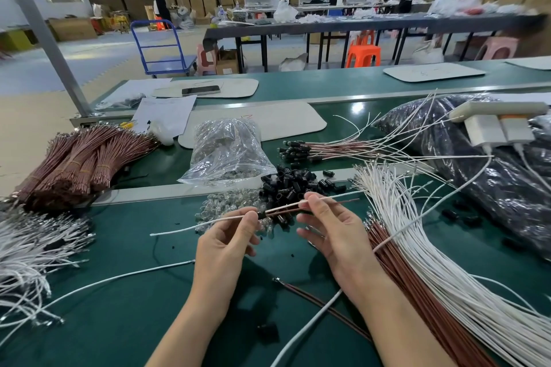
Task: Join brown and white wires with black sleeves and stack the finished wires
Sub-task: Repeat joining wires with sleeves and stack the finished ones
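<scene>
A short black sleeve (pixel 261 214) sits at the centre of the frame, held in the air above the green surface (pixel 119 307). A thin white wire (pixel 190 227) slants down from the sleeve toward the lower left. On the sleeve's right side, a white strand and a brown wire (pixel 343 201) run close together toward the upper right. Just behind them lies a pile of loose black sleeves (pixel 293 183).

Both forearms rise from the bottom edge and converge toward the centre. The left hand (pixel 226 237) pinches the sleeve at its left end between thumb and forefinger, with its other fingers curled loosely underneath. The right hand (pixel 331 231) pinches the white and brown strands together between thumb and forefinger just right of the sleeve. Its remaining fingers hang relaxed and slightly spread below.

Finished wires (pixel 328 147), each tipped with a black sleeve, lie fanned at centre right, above the pile. Loose white wires (pixel 432 247) and loose brown wires (pixel 417 292) sweep down the right side. Bundled brown wires (pixel 74 164) rest at the left.
</scene>
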`<state>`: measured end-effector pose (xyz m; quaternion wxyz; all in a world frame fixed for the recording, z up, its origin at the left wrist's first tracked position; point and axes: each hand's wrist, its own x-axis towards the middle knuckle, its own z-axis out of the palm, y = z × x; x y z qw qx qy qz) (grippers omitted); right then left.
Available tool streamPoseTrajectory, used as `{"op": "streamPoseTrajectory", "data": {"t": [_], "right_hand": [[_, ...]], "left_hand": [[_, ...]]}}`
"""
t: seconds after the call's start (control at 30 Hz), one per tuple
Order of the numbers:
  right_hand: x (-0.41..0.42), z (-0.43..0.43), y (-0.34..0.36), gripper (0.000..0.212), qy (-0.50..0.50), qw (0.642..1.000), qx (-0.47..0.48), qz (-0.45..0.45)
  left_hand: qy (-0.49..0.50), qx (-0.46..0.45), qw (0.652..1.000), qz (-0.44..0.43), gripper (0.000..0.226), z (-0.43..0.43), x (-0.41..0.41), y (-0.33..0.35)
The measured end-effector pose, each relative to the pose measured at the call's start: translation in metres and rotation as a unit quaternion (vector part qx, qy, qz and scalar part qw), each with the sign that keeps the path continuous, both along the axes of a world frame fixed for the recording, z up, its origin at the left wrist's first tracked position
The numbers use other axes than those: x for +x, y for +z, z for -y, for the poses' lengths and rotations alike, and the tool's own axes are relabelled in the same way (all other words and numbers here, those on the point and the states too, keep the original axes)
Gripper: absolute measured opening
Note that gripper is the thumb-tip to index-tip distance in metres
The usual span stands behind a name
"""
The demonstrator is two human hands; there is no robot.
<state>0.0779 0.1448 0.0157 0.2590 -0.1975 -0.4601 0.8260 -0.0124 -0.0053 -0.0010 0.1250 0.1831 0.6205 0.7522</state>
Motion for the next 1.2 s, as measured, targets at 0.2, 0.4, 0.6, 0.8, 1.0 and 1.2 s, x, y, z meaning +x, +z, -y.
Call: {"op": "streamPoseTrajectory", "data": {"t": [0.2,0.4,0.6,0.8,1.0,1.2], "right_hand": [[0.011,-0.019,0.004,0.012,-0.031,0.996,-0.061,-0.054],[0.025,-0.039,0.006,0.013,-0.074,0.989,-0.079,-0.102],[0.036,-0.053,0.007,0.017,-0.151,0.98,-0.082,-0.103],[0.037,-0.059,0.008,0.02,-0.185,0.971,-0.102,-0.109],[0.033,-0.064,0.004,0.05,-0.144,0.973,-0.124,-0.132],[0.011,-0.022,-0.006,0.081,-0.021,0.983,-0.17,-0.072]], "left_hand": [[0.018,0.042,0.998,0.051,0.032,0.002,-0.004,0.001],[0.025,0.085,0.989,0.117,0.019,0.003,-0.009,0.006],[0.011,0.099,0.984,0.146,0.013,0.006,-0.007,0.011],[0.01,0.113,0.979,0.166,0.014,0.007,-0.007,0.012],[0.011,0.141,0.967,0.211,0.015,0.01,-0.01,0.013],[-0.01,0.254,0.913,0.318,0.013,0.014,-0.016,0.015]]}}
